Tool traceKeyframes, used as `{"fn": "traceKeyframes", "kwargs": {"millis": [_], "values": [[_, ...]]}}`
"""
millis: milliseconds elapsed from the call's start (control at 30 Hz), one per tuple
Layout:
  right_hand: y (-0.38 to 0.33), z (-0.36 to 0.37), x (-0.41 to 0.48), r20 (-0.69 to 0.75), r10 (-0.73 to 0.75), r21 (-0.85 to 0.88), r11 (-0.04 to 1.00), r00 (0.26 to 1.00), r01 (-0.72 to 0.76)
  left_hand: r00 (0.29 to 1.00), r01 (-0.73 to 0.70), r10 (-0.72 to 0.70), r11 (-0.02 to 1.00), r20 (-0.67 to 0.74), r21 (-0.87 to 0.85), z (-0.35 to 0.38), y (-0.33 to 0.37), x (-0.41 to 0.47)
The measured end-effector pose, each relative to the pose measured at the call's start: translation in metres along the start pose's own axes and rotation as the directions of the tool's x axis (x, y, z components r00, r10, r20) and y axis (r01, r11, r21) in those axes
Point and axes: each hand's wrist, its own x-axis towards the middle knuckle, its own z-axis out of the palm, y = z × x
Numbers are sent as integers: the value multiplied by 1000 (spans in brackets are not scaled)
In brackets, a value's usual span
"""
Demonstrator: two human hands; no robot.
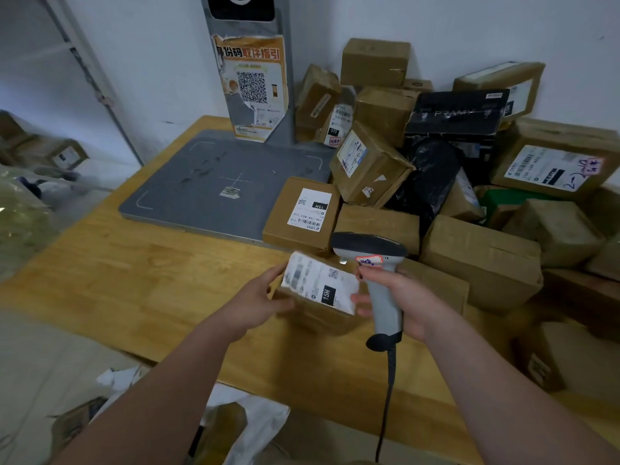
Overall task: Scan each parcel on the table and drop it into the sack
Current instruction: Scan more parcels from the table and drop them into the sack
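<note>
1. The left hand (258, 303) holds a small brown cardboard parcel with a white shipping label (318, 292) just above the light wooden surface (134, 280). Its grip is clamped on the box's left side, so the label tilts upward with nothing covering it.
2. The right hand (406, 303) has its grip wrapped tight round the handle of a grey corded barcode scanner with a dark head (382, 297). The head hangs over the label's far edge, close enough, I'd judge, to read the code.
3. Scanning looks like the step in hand, though nothing shows whether the code has registered.
4. A heap of brown cardboard boxes and black bags (469, 250) crowds the right side of the surface, within easy reach, so plenty of the task remains.
5. The white woven sack (258, 421) gapes open below the surface's near edge, left of the scanner's cable. From there the left hand would need only a short drop.
</note>
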Motion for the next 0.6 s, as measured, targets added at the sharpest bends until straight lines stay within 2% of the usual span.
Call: {"fn": "traceKeyframes", "kwargs": {"millis": [100,167,267,433,600], "values": [[7,1,-3,4,19,-3,1000,1000,-19,982,159,-168,982,-87,-99,8,-4,-2],[10,2,-3,-19,9,-11,1000,1000,-9,961,247,-267,946,-71,-211,15,-6,-3],[11,3,-3,-45,0,-6,1000,999,0,940,298,-340,857,-29,-420,24,-6,-3],[15,6,-5,-43,39,-31,999,998,-40,930,278,-362,796,-56,-538,38,-3,1],[15,0,-8,-53,61,23,998,997,-59,964,176,-261,758,-44,-628,40,3,-4]]}}
